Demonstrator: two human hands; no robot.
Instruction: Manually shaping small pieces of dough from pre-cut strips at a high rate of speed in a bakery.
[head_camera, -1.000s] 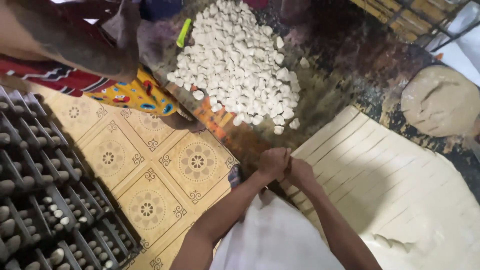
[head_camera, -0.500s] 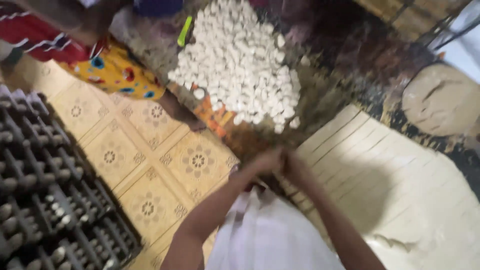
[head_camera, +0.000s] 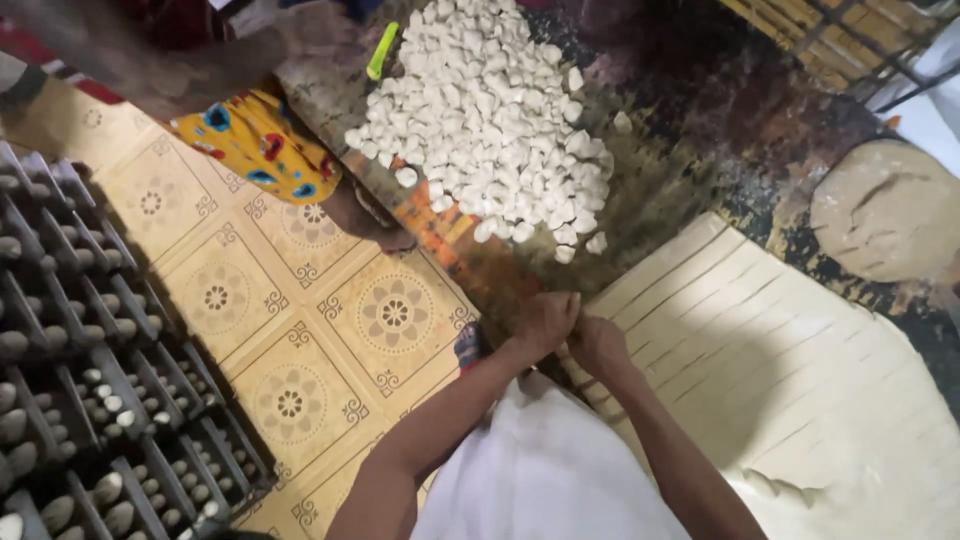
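Note:
My left hand (head_camera: 545, 322) and my right hand (head_camera: 598, 345) are pressed close together at the near edge of a wide rolled-out dough sheet (head_camera: 800, 370) that is cut into long strips. Both hands have their fingers closed on the end of a strip. Just beyond them lies a big heap of small white dough pieces (head_camera: 490, 115) on a dark worktop (head_camera: 690, 150). A white cloth (head_camera: 545, 480) covers my lap between my forearms.
A round dough lump (head_camera: 890, 210) sits at the right. A green tool (head_camera: 382, 50) lies by the heap. Another person in a colourful garment (head_camera: 255, 145) sits at the upper left. Dark racks of small pieces (head_camera: 90, 400) stand on the patterned tile floor (head_camera: 300, 320).
The view shifted, bringing the heap and the other person further up and left. My hands stay together at the strip's edge, barely moved.

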